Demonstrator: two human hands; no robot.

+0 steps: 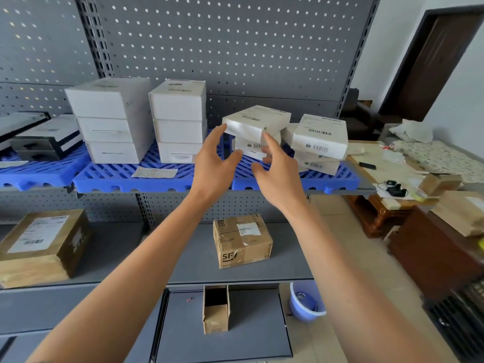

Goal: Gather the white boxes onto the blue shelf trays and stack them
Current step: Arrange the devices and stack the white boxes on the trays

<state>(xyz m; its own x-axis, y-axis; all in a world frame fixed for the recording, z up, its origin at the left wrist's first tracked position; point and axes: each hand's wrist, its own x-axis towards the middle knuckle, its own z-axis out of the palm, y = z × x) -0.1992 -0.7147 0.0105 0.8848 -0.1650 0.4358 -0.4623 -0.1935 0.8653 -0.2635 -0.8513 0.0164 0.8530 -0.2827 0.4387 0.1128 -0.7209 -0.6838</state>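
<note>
A: Where are the white boxes you're after?

B: At your 12 o'clock, on the blue tray (311,180) of the upper shelf. The top white box (255,121) sits skewed on a short stack (255,148) of smaller ones, and your hands bracket it.

A: Are your hands gripping it?

B: Not that I can see. Your left hand (213,163) has fingers spread, one fingertip at the box's left front corner, thumb out toward the stack below. Your right hand (279,172) is also spread, index finger up against the box's right front edge. Both look open; whether they actually touch, I cannot tell.

A: And nearby?

B: At 1 o'clock, just beside it on the same tray, a second stack of labelled white boxes (320,142) leans unevenly. At 11 o'clock, on the middle blue tray (110,176), stands a three-high white stack (179,121), and at 10 o'clock a larger three-high stack (111,119). A paper slip (154,172) lies flat on that tray's front.

A: Further out?

B: At 9 o'clock, black and white flat cases (44,138) on another blue tray (34,174). One shelf down, at 6 o'clock, a taped brown carton (242,241); at 8 o'clock, a bigger brown carton (43,246)
</note>
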